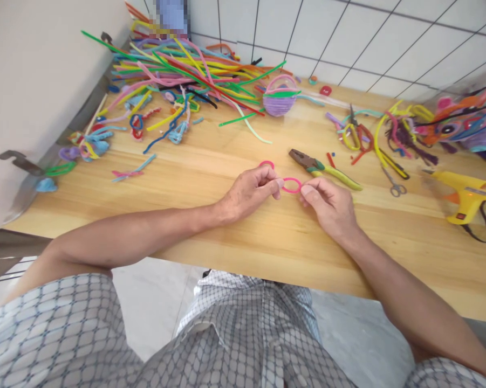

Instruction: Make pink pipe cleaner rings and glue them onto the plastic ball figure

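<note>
Between my two hands is a pink pipe cleaner [292,179] bent into loops. One loop spans the gap between my fingertips, and another curls up behind my left fingers. My left hand [254,191] pinches it between thumb and forefinger, while my right hand [329,203] pinches the right side of the open loop. Just beyond my right hand lie pliers [323,168] with green-yellow handles, flat on the wooden table [210,237].
A heap of coloured pipe cleaners [194,70] covers the back left. Near it sits a purple ball-shaped piece [280,102]. To the right are orange-handled scissors [362,137], small scissors [397,187], a yellow glue gun [463,191] and a colourful figure [453,126]. Tiled wall stands behind.
</note>
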The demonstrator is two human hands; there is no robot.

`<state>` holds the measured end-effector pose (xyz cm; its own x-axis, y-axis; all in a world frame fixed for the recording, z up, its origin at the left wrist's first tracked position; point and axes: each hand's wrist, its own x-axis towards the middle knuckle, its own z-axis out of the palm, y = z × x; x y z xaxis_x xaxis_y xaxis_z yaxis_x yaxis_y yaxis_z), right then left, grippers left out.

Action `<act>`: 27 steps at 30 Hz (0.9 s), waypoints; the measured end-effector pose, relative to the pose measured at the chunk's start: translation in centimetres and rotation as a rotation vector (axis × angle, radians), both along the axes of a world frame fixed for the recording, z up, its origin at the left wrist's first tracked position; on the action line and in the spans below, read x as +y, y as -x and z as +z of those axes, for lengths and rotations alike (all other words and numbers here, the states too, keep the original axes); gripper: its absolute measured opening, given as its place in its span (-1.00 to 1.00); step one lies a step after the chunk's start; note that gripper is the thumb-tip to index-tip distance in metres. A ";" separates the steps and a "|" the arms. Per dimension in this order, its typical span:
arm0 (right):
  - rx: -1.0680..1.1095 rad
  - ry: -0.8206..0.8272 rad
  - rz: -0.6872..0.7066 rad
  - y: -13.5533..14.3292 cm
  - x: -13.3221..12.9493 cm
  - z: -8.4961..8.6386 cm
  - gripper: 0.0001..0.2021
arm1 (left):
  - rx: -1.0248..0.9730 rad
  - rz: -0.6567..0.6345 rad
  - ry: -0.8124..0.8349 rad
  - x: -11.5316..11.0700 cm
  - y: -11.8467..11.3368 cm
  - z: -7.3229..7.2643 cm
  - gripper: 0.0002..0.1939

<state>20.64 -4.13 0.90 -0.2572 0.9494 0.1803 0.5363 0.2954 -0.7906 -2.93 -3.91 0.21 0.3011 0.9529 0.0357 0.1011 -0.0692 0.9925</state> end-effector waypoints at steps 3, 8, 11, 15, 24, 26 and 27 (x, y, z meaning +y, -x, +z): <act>-0.050 -0.005 0.000 0.0 -0.1 0.1 -0.70 | 0.004 -0.003 -0.051 0.2 0.2 0.1 -0.72; -0.123 -0.017 0.073 -0.3 0.2 -0.1 -0.69 | 0.144 0.267 -0.196 2.8 1.8 0.6 -0.76; -0.250 -0.090 0.125 -0.3 0.3 -0.5 -0.68 | 0.418 0.279 -0.301 4.1 2.6 -0.1 -0.92; -0.352 -0.198 0.102 -0.1 0.3 -0.8 -0.75 | 0.839 0.180 -0.429 3.9 2.4 -1.3 -0.75; -0.280 -0.220 0.086 -0.3 0.5 -0.7 -0.95 | 0.863 0.090 -0.477 3.4 2.2 -1.6 -0.82; -0.270 -0.212 0.081 -0.3 0.6 -0.8 -0.96 | 0.842 0.077 -0.523 3.4 2.2 -1.7 -0.76; -0.267 -0.211 0.081 -0.3 0.6 -0.8 -0.96 | 0.841 0.065 -0.541 3.4 2.2 -1.8 -0.76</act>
<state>20.96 -3.57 0.12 -0.3944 0.8730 0.2871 0.6842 0.4875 -0.5424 -5.16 -0.48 -1.58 0.3758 0.8868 0.2689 0.7752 -0.4598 0.4332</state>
